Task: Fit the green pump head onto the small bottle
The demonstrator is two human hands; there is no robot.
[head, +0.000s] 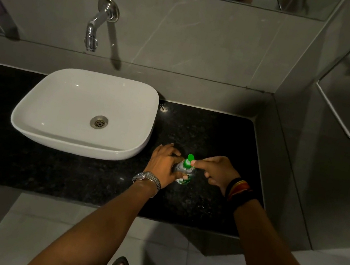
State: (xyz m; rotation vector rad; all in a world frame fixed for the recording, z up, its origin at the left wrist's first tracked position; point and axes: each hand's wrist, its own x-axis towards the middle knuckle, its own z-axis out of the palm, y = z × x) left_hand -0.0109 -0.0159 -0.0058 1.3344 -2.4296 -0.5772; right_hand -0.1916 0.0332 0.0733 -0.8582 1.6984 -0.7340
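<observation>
On black granite counter by basin, left hand grips small bottle, right hand pinches green pump head.

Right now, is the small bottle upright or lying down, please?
Roughly upright: the small bottle stands on the counter, green pump head on top.

One head-worn wide-angle view looks forward and steeply down from standing height onto the black counter

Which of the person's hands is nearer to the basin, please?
Left. The left hand grips the bottle just off the basin's near right corner; the right hand, fingers on the pump head, is on the bottle's far side.
</observation>
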